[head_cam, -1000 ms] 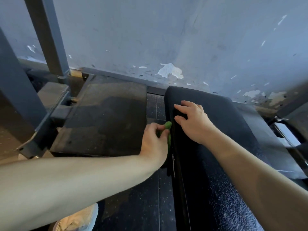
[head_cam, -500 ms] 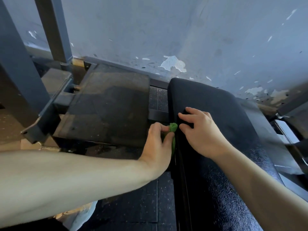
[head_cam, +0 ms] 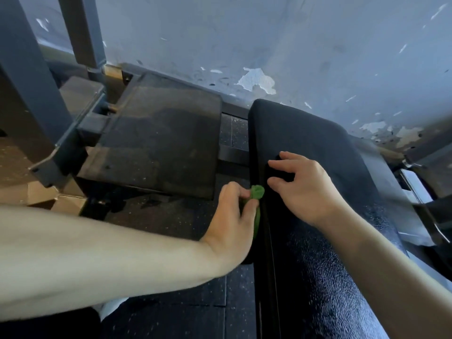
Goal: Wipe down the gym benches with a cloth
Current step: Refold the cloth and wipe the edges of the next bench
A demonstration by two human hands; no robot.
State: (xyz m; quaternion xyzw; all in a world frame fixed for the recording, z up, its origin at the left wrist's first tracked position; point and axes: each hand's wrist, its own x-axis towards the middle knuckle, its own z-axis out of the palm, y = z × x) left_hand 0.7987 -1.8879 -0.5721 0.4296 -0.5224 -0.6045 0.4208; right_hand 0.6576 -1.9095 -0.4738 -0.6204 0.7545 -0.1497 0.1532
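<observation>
Pinching green cloth (head_cam: 257, 192) with left hand (head_cam: 232, 216) against bench (head_cam: 318, 277) side; resting right hand (head_cam: 308, 192), loosely spread, on top. Hemmed left by dark platform (head_cam: 159, 143), probably a rack's base.

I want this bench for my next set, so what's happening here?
A person is wiping down the black padded gym bench. Their left hand holds a bunched green cloth in its grip, pressed against the bench's left side edge. Their right hand rests on top of the pad just beside it, holding nothing.
</observation>
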